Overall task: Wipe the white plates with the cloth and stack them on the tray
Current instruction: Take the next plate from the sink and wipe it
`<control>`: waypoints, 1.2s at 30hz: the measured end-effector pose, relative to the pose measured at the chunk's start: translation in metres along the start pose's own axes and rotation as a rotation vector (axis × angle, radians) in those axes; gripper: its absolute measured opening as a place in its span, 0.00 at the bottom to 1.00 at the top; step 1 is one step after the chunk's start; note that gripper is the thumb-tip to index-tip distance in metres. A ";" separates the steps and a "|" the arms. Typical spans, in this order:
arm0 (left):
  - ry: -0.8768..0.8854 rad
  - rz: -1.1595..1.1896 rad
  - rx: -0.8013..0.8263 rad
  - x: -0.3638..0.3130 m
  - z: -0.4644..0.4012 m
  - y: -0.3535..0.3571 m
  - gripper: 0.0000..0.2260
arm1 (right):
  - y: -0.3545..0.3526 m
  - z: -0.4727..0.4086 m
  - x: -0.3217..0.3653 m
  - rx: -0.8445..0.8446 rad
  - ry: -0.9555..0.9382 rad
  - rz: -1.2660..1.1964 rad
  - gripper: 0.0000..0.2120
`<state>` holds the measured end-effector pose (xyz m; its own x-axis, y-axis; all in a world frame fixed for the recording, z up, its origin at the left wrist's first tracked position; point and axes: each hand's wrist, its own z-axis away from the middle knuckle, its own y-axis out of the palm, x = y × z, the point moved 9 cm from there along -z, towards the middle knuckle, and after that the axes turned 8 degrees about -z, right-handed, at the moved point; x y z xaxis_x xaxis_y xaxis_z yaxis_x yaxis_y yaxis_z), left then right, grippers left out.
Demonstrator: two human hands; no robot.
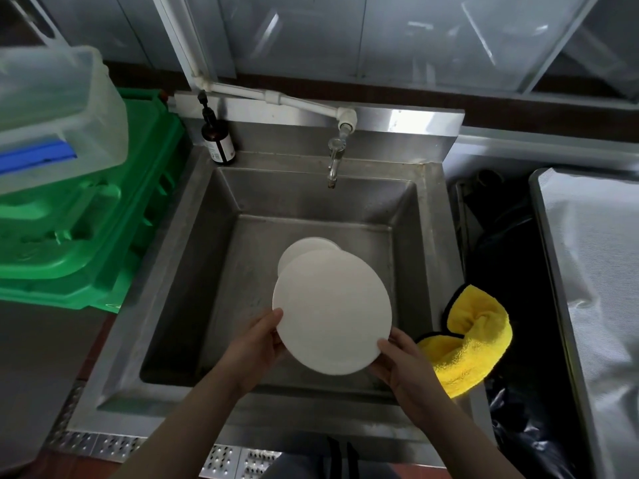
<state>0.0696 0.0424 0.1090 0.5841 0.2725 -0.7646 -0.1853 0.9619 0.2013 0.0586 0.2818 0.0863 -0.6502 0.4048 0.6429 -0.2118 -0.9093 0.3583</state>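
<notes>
I hold a white plate point(332, 311) over the steel sink point(193, 257), tilted toward me. My left hand point(256, 344) grips its lower left rim with the thumb on top. My right hand point(404, 368) grips the lower right rim. Beneath it more white plates point(297, 248) lie on the sink floor, mostly hidden by the held one. A yellow cloth point(473, 340) with a black edge lies bunched on the sink's right rim, just right of my right hand. A large metal tray point(594, 271) sits at the far right.
A tap point(334, 160) hangs over the sink's back. A brown pump bottle point(218, 140) stands at the back left corner. Green crates point(90, 236) with a clear plastic tub point(52, 108) on top sit to the left. A black bin bag point(508, 257) lies between sink and tray.
</notes>
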 end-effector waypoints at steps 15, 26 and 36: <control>0.032 0.013 -0.314 -0.001 0.002 -0.029 0.11 | -0.026 -0.018 0.074 0.012 -0.415 1.245 0.10; 0.032 -0.014 -0.457 0.001 0.009 -0.037 0.10 | -0.045 -0.032 0.018 0.230 -0.341 2.420 0.29; 0.043 -0.027 -0.452 -0.003 0.011 -0.034 0.10 | -0.055 -0.031 0.012 0.227 -0.361 2.575 0.24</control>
<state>0.0828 0.0088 0.1113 0.5616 0.2372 -0.7927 -0.5026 0.8588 -0.0992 0.0396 0.3341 0.0532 0.6177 -0.7556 -0.2180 0.3618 0.5192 -0.7743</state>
